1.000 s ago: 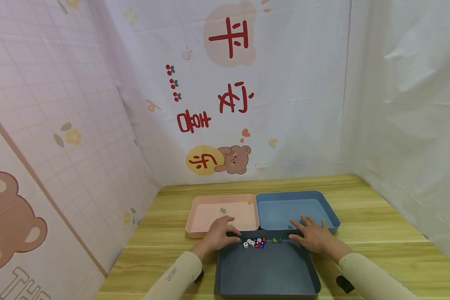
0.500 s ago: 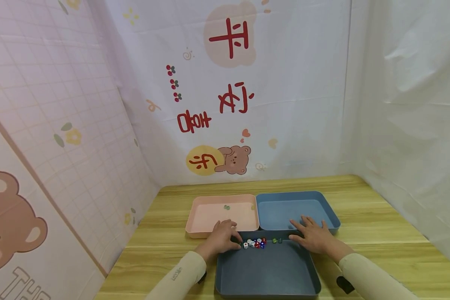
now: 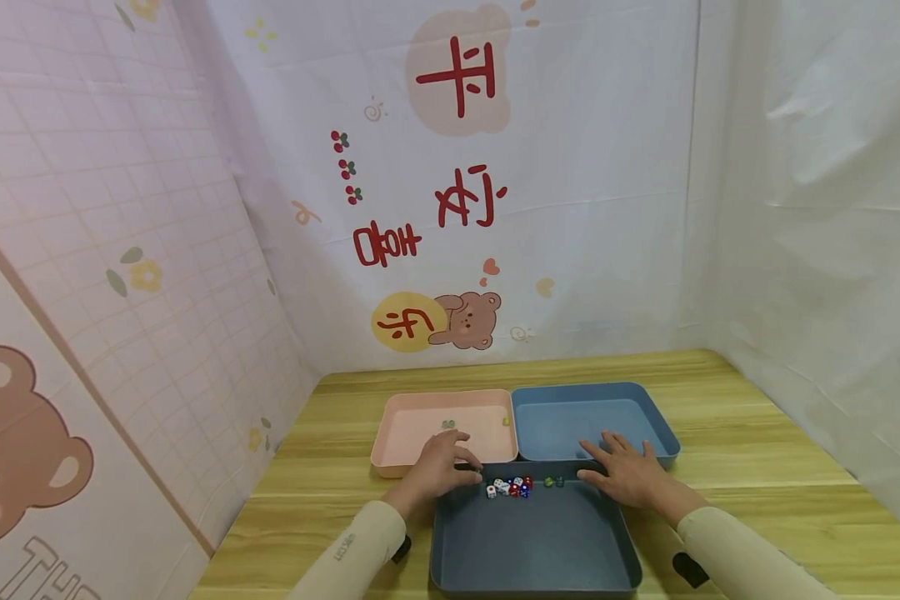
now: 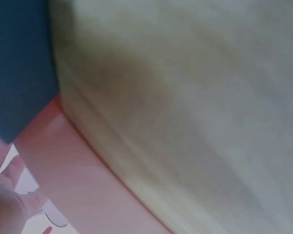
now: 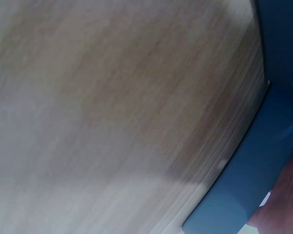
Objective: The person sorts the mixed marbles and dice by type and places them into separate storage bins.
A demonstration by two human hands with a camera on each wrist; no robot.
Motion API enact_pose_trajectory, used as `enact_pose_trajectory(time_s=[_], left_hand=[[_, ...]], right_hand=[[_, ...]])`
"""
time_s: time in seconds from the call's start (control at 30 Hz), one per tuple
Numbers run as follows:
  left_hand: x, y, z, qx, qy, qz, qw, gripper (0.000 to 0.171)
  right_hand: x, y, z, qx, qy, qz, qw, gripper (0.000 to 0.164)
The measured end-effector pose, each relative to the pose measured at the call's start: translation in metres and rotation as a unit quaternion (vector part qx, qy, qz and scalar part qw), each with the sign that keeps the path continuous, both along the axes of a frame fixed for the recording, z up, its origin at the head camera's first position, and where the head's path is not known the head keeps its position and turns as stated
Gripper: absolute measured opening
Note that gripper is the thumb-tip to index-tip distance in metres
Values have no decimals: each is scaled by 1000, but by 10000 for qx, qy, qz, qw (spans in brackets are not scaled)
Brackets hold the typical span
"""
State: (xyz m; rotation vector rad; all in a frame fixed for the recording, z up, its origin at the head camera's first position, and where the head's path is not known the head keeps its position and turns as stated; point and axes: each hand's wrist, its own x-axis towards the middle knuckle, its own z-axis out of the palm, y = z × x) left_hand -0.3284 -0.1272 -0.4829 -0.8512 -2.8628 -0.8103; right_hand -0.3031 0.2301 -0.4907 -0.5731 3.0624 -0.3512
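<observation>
In the head view a dark grey-blue tray (image 3: 536, 542) holds a cluster of white, red and blue dice (image 3: 508, 487) along its far wall. Two green marbles (image 3: 553, 482) lie just right of them. My left hand (image 3: 438, 467) is at that tray's far left corner, fingers bent and thumb near the index fingertip; I cannot tell whether a marble is between them. Across the corner, my right hand (image 3: 630, 472) rests with spread fingers over the blue tray's near rim, holding nothing. Small green marbles (image 3: 448, 424) and a yellowish one (image 3: 506, 421) lie in the pink tray (image 3: 405, 404).
Behind the dark tray stand the pink tray and a blue tray (image 3: 596, 417), side by side and touching. All three are on a wood-grain table (image 3: 757, 442). A printed white cloth (image 3: 607, 250) hangs close behind and at both sides.
My left hand dipped toward the dice's left end, then drew back up and left. The marbles in the pink tray rolled about. My right hand stayed still.
</observation>
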Motion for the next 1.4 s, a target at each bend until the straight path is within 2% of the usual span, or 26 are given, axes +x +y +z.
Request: enact_pose_trajectory(time_s=[0.13, 0.27, 0.47, 0.6, 0.7, 0.83, 1.13, 1.4], left_hand=[[-6, -2, 9, 472, -168, 197, 9985, 13], [-14, -6, 11, 782, -147, 426, 9959, 16], [-21, -11, 11, 978, 177, 899, 9910, 19], [-26, -13, 11, 1025, 333, 1330, 9852, 21], [-31, -14, 10, 845, 389, 1624, 9823, 28], [-33, -16, 12, 669, 348, 1783, 9811, 38], [-29, -31, 11, 593, -35, 1462, 9875, 47], [-17, -48, 10, 65, -128, 725, 9973, 54]], right_hand=[[0, 0, 2, 14, 8, 6, 10000, 70], [1, 0, 3, 29, 17, 9, 10000, 70], [1, 0, 3, 27, 7, 5, 10000, 70], [0, 0, 2, 21, -6, -9, 10000, 70], [0, 1, 1, 17, -11, 3, 10000, 71], [-1, 1, 0, -13, -62, 10, 10000, 71], [-1, 1, 1, -11, -42, -7, 10000, 71], [-1, 0, 3, -26, -102, -24, 9999, 73]])
